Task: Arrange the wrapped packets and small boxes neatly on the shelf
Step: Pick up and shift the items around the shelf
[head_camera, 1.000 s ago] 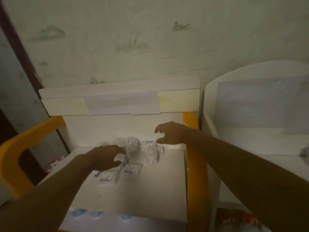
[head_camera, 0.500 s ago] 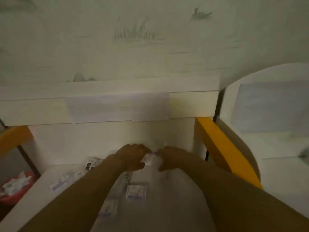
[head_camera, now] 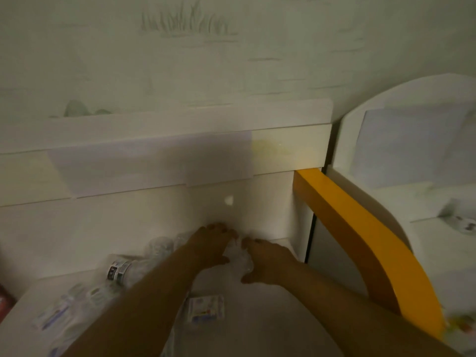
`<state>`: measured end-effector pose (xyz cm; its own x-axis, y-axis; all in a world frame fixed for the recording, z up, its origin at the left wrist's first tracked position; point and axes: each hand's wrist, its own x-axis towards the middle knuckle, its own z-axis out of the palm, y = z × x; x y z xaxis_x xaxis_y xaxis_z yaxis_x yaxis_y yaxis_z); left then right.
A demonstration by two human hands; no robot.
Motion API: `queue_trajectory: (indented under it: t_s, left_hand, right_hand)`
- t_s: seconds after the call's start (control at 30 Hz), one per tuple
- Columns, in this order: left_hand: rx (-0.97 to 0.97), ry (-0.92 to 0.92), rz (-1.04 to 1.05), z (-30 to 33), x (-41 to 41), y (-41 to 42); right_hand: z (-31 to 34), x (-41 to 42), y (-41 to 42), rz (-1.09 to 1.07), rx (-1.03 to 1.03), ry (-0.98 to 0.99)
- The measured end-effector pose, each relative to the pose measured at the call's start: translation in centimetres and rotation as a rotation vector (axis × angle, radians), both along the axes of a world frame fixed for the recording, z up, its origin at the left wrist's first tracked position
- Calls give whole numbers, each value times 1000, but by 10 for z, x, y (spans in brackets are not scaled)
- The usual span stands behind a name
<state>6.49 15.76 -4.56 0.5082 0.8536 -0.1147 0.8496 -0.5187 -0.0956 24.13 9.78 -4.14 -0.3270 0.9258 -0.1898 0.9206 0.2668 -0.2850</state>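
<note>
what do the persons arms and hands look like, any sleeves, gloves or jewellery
Both forearms are bare as far as the frame shows, with no sleeves in view. The left hand and right hand wear no gloves. No watch, bracelet or ring is visible, though the light is dim and the picture is soft.

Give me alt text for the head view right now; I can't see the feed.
Both hands meet at the back of a white shelf, the left hand and right hand holding a clear wrapped packet between them. A small box lies nearer the camera, with more wrapped packets at left. A yellow rail edges the right.
</note>
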Motion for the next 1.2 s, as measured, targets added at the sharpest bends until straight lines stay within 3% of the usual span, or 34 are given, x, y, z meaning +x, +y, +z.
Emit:
queue_trajectory:
  t_s: [0.3, 0.47, 0.7, 0.9, 1.2]
  left_hand:
    - [3, -72, 5, -6, -2, -2]
    - [55, 33, 17, 2, 2, -13]
    - [3, -141, 0, 98, -19, -35]
    - [122, -108, -85, 189, -19, -52]
    - [188, -357, -182, 236, 60, -74]
  right_hand:
    - [9, 11, -11, -38, -1, -22]
    - [13, 17, -19, -60, -6, -15]
    - [75, 21, -22, -70, 133, -4]
    - [164, 27, -27, -51, 309, 8]
    - [240, 115, -57, -147, 514, -68]
